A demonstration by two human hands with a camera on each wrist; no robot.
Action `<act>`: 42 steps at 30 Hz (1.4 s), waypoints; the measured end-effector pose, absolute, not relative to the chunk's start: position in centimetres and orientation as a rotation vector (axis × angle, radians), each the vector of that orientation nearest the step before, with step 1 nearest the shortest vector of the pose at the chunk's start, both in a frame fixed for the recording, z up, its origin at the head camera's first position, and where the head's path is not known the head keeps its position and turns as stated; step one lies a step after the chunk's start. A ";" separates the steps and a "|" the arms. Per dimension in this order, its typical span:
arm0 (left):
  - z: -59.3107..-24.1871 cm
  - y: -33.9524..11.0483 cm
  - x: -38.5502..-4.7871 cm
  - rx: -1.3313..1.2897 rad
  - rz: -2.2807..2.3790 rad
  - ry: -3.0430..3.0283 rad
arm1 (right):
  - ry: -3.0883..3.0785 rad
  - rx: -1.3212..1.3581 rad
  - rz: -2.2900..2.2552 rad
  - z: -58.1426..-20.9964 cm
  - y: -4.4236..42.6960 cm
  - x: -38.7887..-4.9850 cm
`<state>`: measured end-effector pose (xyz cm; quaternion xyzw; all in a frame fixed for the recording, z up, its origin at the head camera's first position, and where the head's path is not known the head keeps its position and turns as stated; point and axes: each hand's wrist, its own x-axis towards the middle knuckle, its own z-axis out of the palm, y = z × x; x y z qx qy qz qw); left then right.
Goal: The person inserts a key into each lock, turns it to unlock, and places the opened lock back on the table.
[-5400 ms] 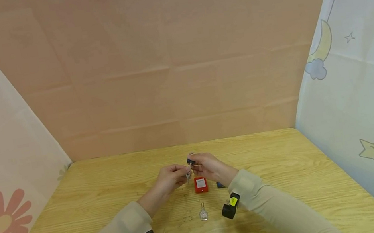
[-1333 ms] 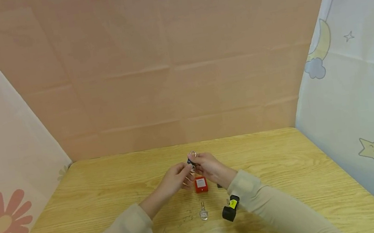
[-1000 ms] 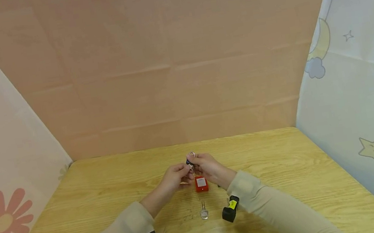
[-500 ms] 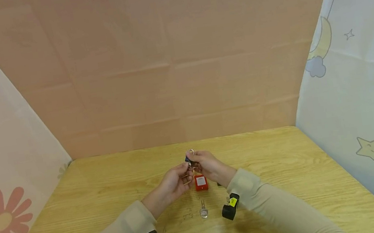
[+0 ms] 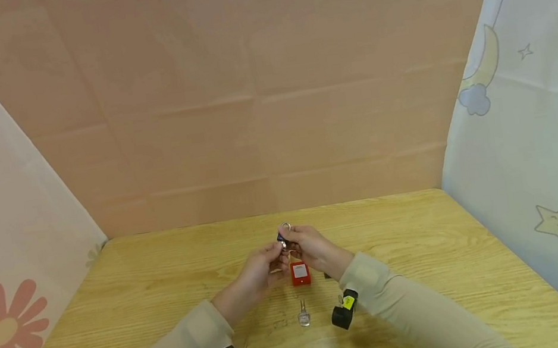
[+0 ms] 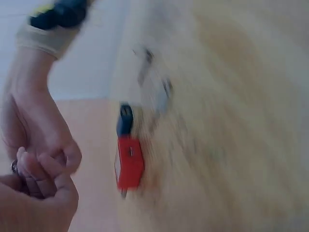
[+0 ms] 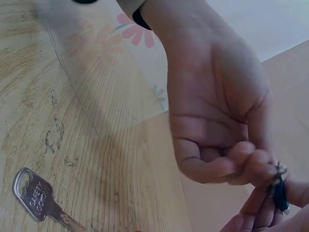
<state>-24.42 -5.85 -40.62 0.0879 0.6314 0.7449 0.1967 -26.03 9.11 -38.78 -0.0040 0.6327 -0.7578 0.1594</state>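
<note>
In the head view my right hand [image 5: 314, 247] holds a small dark blue padlock [image 5: 281, 237] between thumb and fingers, its silver shackle [image 5: 285, 226] pointing up. Against the padlock's lower end, my left hand [image 5: 258, 270] pinches a key [image 5: 284, 245] by its head. How deep the key sits in the padlock is hidden. The right wrist view shows the left hand [image 7: 217, 96] meeting the blue padlock [image 7: 280, 193] from above. In the left wrist view, fingers cover most of the padlock. Below the hands, a red padlock [image 5: 300, 273] with a white label lies on the table.
A silver key [image 5: 303, 314] lies nearer me; its head reads "SAFETY LOCKOUT" in the right wrist view. Another dark blue padlock [image 6: 125, 120] lies beside the red one, and a second loose key [image 6: 144, 63] lies farther off. Cloth walls stand around the wooden table [image 5: 163, 269].
Several seconds ago the left hand held the key lower, clear of the padlock's body; now its head sits close against the padlock's lower end. Over the last second the hands have barely moved.
</note>
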 end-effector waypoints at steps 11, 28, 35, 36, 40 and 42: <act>-39.8 -6.4 -24.4 0.776 1.099 2.964 | 1.889 0.017 -2.142 -39.3 8.9 -26.1; -40.3 -6.7 -25.3 0.281 1.902 1.895 | 1.849 -0.001 -2.137 -39.5 9.1 -26.0; -40.5 -6.2 -25.2 0.263 1.957 1.967 | 1.800 0.035 -2.162 -39.4 9.1 -26.1; -40.4 -6.0 -25.1 0.282 1.951 2.024 | 1.799 0.042 -2.167 -39.3 9.1 -26.1; -40.1 -5.7 -24.8 0.375 1.901 2.223 | 1.816 0.052 -2.178 -39.0 9.0 -26.1; -40.0 -5.7 -24.7 0.424 1.844 2.332 | 1.831 0.050 -2.182 -38.9 8.9 -26.1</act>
